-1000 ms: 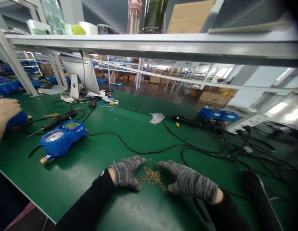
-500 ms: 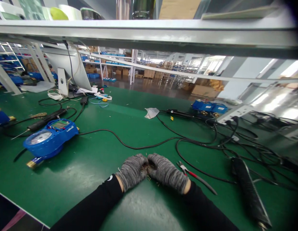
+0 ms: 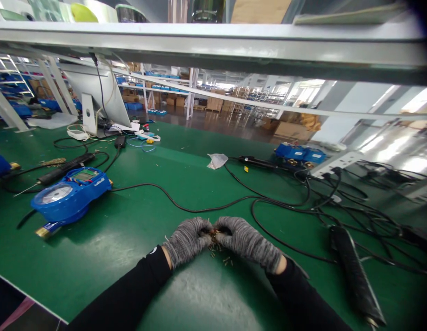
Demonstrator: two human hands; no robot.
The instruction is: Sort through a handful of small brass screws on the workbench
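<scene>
My left hand (image 3: 188, 241), in a grey knitted glove, curls in from the left around a small heap of brass-coloured screws (image 3: 214, 239). Facing it, my right hand (image 3: 247, 243) wears the same kind of glove and bends its fingers and thumb against the heap's other side. The fingertips of both hands nearly meet, with screws between them. Several loose screws (image 3: 227, 261) lie on the green tabletop just below. A pair of pliers (image 3: 299, 265) is mostly covered by my right forearm; only part of a handle shows.
On the left stands a blue water meter (image 3: 70, 195) near a soldering iron (image 3: 66, 169). A black cable (image 3: 189, 210) crosses the mat. To the right lie a black power screwdriver (image 3: 354, 271), tangled cords and a power strip (image 3: 337, 163). A plastic bag (image 3: 216, 161) sits farther back.
My fingers have closed further in on the screws, and more loose ones show below the hands. My right forearm has shifted right, covering most of the pliers.
</scene>
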